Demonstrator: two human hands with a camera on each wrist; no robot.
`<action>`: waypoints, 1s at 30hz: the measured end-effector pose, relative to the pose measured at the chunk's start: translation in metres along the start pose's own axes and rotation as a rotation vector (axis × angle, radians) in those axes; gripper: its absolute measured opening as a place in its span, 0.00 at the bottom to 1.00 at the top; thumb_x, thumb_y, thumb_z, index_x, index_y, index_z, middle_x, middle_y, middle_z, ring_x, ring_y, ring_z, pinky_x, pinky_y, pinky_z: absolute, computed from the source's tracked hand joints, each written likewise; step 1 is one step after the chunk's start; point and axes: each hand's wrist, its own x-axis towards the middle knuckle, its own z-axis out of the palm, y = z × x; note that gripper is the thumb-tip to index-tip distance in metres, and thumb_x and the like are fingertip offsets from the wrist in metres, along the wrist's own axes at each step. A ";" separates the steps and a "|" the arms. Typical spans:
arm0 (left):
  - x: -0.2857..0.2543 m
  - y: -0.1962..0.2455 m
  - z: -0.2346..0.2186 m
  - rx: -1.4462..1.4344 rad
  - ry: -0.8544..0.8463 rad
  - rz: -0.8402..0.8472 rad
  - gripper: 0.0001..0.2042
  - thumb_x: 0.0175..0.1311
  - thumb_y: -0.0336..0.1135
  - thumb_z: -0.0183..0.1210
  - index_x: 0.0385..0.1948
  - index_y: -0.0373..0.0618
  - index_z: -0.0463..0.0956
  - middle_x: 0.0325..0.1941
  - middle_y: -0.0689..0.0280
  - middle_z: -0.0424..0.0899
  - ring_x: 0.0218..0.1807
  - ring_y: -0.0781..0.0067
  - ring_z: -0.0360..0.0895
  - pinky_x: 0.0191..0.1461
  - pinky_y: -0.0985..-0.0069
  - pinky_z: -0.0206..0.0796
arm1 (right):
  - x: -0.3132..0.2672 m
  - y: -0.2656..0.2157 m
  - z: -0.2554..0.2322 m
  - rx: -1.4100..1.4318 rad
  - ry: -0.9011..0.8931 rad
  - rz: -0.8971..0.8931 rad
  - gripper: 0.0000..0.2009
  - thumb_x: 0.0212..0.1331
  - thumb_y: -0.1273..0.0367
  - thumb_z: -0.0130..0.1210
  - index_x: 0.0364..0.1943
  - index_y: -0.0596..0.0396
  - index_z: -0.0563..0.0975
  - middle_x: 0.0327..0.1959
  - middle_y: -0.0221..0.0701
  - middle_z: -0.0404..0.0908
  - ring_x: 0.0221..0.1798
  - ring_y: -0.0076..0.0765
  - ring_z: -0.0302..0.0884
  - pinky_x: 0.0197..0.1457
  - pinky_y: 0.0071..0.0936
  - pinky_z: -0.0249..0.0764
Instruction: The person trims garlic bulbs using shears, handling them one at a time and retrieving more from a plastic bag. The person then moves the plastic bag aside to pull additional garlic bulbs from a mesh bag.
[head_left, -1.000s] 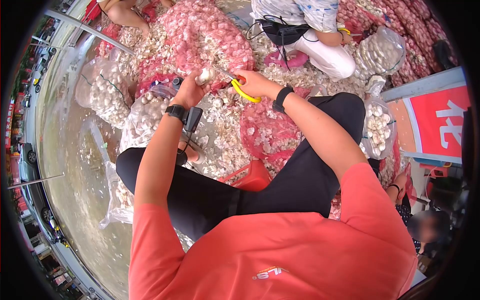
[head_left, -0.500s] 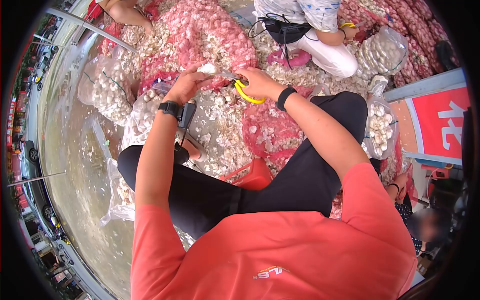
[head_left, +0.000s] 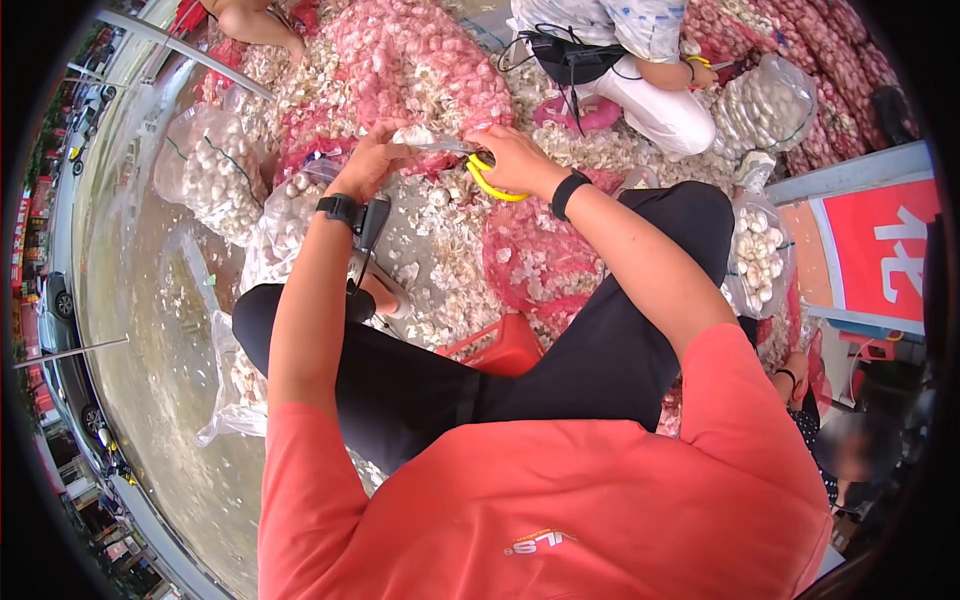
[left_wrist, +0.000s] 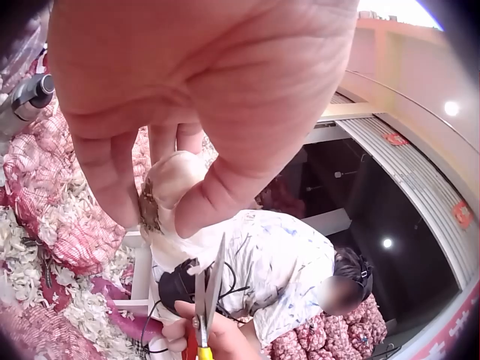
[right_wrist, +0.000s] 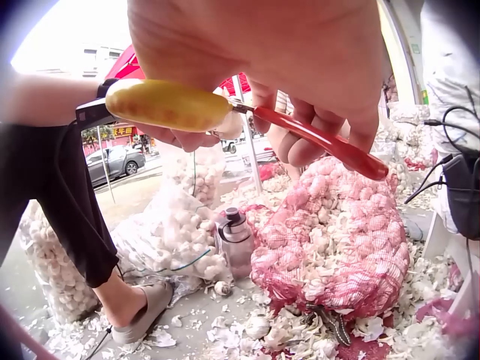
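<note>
My left hand (head_left: 370, 163) pinches a pale garlic bulb (left_wrist: 174, 180) between thumb and fingers, with brown root marks on one side of it. My right hand (head_left: 515, 163) grips scissors by their handles, yellow (right_wrist: 169, 105) and red (right_wrist: 322, 142) in the right wrist view. In the left wrist view the scissor blades (left_wrist: 210, 289) point up toward the bulb and stand slightly apart. From the head view, the blades reach from the right hand to just beside the bulb; whether they touch it, I cannot tell.
A red mesh sack of garlic (head_left: 420, 60) lies beyond the hands. Clear bags of garlic (head_left: 215, 180) stand at left, and a bottle (right_wrist: 235, 244) is near them. A person in white trousers (head_left: 660, 110) crouches at upper right. Peelings cover the ground (head_left: 430, 280).
Since a second ago, the left hand has turned about the bulb and the scissors have swung more level. Over the last half second both hands have moved only slightly.
</note>
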 end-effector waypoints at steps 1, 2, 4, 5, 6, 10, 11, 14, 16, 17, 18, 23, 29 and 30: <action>0.000 -0.002 0.001 0.031 0.004 0.006 0.22 0.65 0.19 0.59 0.61 0.45 0.68 0.55 0.64 0.80 0.53 0.69 0.83 0.55 0.76 0.78 | -0.001 -0.001 0.000 -0.027 0.022 -0.024 0.24 0.59 0.56 0.63 0.60 0.43 0.78 0.51 0.44 0.80 0.57 0.56 0.78 0.62 0.47 0.72; 0.000 -0.003 0.002 0.063 0.008 0.013 0.22 0.67 0.21 0.58 0.62 0.45 0.68 0.55 0.64 0.81 0.54 0.68 0.83 0.56 0.76 0.78 | -0.002 -0.001 0.000 -0.026 0.021 -0.023 0.24 0.59 0.56 0.63 0.60 0.43 0.78 0.51 0.44 0.80 0.57 0.56 0.78 0.62 0.47 0.72; 0.000 -0.001 0.004 0.072 0.004 -0.015 0.22 0.69 0.22 0.58 0.63 0.45 0.67 0.55 0.64 0.82 0.55 0.67 0.83 0.57 0.75 0.77 | -0.002 -0.005 -0.005 -0.019 0.027 -0.007 0.21 0.61 0.56 0.61 0.57 0.44 0.80 0.47 0.40 0.84 0.50 0.53 0.82 0.53 0.46 0.77; 0.000 0.000 0.005 0.081 0.001 -0.044 0.21 0.70 0.24 0.57 0.64 0.44 0.67 0.56 0.63 0.82 0.57 0.67 0.83 0.58 0.74 0.77 | -0.003 -0.008 -0.007 -0.018 0.027 -0.006 0.21 0.61 0.56 0.61 0.57 0.44 0.80 0.47 0.40 0.84 0.50 0.53 0.82 0.53 0.46 0.77; 0.000 0.000 0.005 0.082 0.001 -0.043 0.21 0.70 0.24 0.57 0.64 0.44 0.67 0.56 0.63 0.82 0.57 0.67 0.83 0.58 0.74 0.77 | -0.004 -0.009 -0.007 -0.025 0.041 0.005 0.19 0.62 0.55 0.60 0.55 0.44 0.80 0.44 0.39 0.85 0.47 0.53 0.83 0.49 0.46 0.78; -0.003 -0.002 0.009 0.074 0.046 -0.084 0.20 0.73 0.29 0.57 0.65 0.43 0.66 0.57 0.61 0.83 0.58 0.65 0.83 0.59 0.73 0.77 | -0.001 -0.006 -0.005 -0.033 -0.036 0.071 0.17 0.64 0.53 0.59 0.51 0.43 0.82 0.39 0.38 0.88 0.41 0.53 0.85 0.44 0.49 0.78; -0.004 -0.003 0.010 0.049 0.051 -0.089 0.20 0.73 0.30 0.59 0.65 0.43 0.67 0.57 0.61 0.82 0.57 0.65 0.83 0.59 0.73 0.77 | -0.002 -0.005 -0.003 -0.032 -0.038 0.075 0.17 0.64 0.53 0.59 0.51 0.43 0.82 0.39 0.38 0.88 0.41 0.53 0.85 0.44 0.49 0.78; -0.001 -0.010 0.008 0.035 0.038 -0.120 0.25 0.73 0.32 0.61 0.68 0.42 0.63 0.58 0.59 0.82 0.57 0.64 0.83 0.59 0.73 0.78 | -0.002 -0.007 -0.001 -0.017 -0.035 0.090 0.17 0.64 0.52 0.59 0.50 0.43 0.83 0.35 0.39 0.87 0.40 0.55 0.85 0.45 0.49 0.78; -0.001 -0.013 0.006 0.017 0.044 -0.127 0.27 0.72 0.33 0.62 0.69 0.41 0.61 0.59 0.58 0.81 0.57 0.63 0.83 0.59 0.73 0.79 | -0.001 -0.006 0.000 0.021 -0.054 0.137 0.19 0.63 0.52 0.60 0.53 0.43 0.82 0.38 0.39 0.87 0.42 0.56 0.85 0.46 0.48 0.79; -0.001 -0.014 0.006 -0.001 0.048 -0.133 0.29 0.72 0.33 0.62 0.70 0.41 0.59 0.59 0.58 0.81 0.57 0.63 0.83 0.59 0.72 0.79 | -0.001 -0.005 0.000 0.021 -0.054 0.138 0.19 0.63 0.52 0.60 0.53 0.43 0.82 0.38 0.39 0.87 0.42 0.56 0.85 0.46 0.48 0.79; 0.000 -0.016 0.006 -0.001 0.048 -0.134 0.29 0.72 0.33 0.62 0.70 0.41 0.59 0.59 0.58 0.81 0.57 0.63 0.83 0.59 0.72 0.79 | -0.002 -0.004 0.001 0.029 -0.045 0.122 0.21 0.62 0.51 0.61 0.55 0.43 0.81 0.42 0.41 0.86 0.45 0.56 0.84 0.48 0.48 0.79; 0.004 -0.018 0.004 -0.012 0.045 -0.131 0.20 0.71 0.35 0.64 0.59 0.39 0.69 0.58 0.59 0.81 0.59 0.61 0.82 0.64 0.70 0.78 | -0.003 -0.005 -0.001 -0.009 -0.092 0.159 0.27 0.59 0.49 0.63 0.60 0.45 0.78 0.54 0.46 0.82 0.55 0.57 0.81 0.55 0.47 0.77; 0.013 -0.027 0.000 -0.058 -0.005 -0.098 0.18 0.74 0.36 0.61 0.59 0.40 0.71 0.59 0.59 0.81 0.57 0.63 0.83 0.61 0.74 0.79 | -0.001 -0.006 -0.001 0.113 -0.122 0.210 0.30 0.58 0.48 0.64 0.61 0.47 0.77 0.54 0.47 0.81 0.55 0.56 0.80 0.58 0.45 0.75; 0.014 -0.026 0.000 -0.057 -0.005 -0.098 0.18 0.74 0.36 0.61 0.59 0.40 0.71 0.59 0.59 0.81 0.57 0.63 0.83 0.61 0.74 0.79 | -0.001 -0.007 -0.001 0.107 -0.096 0.198 0.28 0.59 0.49 0.64 0.60 0.47 0.78 0.53 0.46 0.82 0.55 0.56 0.81 0.57 0.45 0.76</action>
